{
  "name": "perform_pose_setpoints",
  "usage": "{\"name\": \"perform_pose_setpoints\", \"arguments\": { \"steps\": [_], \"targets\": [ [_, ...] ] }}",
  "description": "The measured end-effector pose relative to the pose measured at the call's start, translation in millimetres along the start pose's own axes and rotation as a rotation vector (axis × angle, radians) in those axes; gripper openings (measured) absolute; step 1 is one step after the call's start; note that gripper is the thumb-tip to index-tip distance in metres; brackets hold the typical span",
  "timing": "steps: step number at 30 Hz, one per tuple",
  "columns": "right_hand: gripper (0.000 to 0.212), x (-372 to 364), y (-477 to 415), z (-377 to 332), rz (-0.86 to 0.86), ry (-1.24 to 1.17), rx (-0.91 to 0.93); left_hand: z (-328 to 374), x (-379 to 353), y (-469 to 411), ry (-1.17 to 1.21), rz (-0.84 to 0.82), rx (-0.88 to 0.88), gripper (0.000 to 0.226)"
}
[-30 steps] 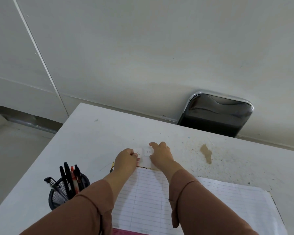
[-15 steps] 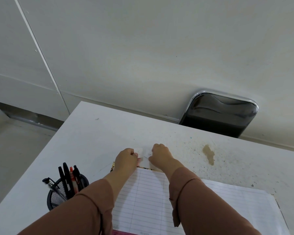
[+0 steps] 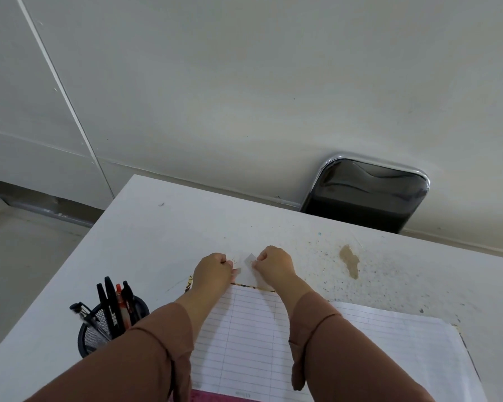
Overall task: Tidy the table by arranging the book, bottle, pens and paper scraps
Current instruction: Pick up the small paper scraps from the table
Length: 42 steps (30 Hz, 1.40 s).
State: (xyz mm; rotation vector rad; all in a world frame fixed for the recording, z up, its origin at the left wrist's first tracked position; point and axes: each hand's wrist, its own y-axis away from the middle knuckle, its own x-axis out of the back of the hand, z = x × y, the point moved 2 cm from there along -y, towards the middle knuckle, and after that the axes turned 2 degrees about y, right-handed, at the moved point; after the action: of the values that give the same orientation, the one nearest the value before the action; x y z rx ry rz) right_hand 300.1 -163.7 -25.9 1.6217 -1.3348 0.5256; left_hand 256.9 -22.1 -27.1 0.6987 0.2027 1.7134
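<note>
Head view, paper scrap (image 3: 251, 271) upright, both hands pinching

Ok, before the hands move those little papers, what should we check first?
1. Left hand closed on a small white paper scrap: ok.
2. Right hand pinching the other white paper scrap: ok.
3. Scraps off the open lined notebook: not ok, one overlaps its top edge.
4. Pens standing in the black mesh pen cup: ok.
5. Bottle in sight: not ok, none visible.
6. More scraps hidden under the hands: cannot tell.
</note>
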Motion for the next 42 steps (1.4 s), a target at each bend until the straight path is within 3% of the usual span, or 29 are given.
{"name": "perform_pose_setpoints", "arguments": {
  "steps": [2, 5, 9, 28, 42],
  "targets": [
    [0.021, 4, 6, 1, 0.016, -0.230, -0.045, 1, 1, 3, -0.003, -0.002, -0.006, 0.028],
    [0.019, 8, 22, 2, 0.007, -0.582, -0.116, 4, 0, 9, 0.008, -0.018, -0.005, 0.020],
    [0.014, 11, 42, 1, -0.055, -0.757, -0.121, 9, -2, 21, 0.118, -0.071, 0.016, 0.019],
    [0.011, 6, 132, 26, 0.163, -0.718, -0.211, 6, -6, 95, 0.065, -0.344, -0.135, 0.019],
    [0.011, 21, 226, 122, 0.049, -0.507, -0.163, -38, -74, 202, 0.027, -0.392, -0.077, 0.011]
  ]
}}
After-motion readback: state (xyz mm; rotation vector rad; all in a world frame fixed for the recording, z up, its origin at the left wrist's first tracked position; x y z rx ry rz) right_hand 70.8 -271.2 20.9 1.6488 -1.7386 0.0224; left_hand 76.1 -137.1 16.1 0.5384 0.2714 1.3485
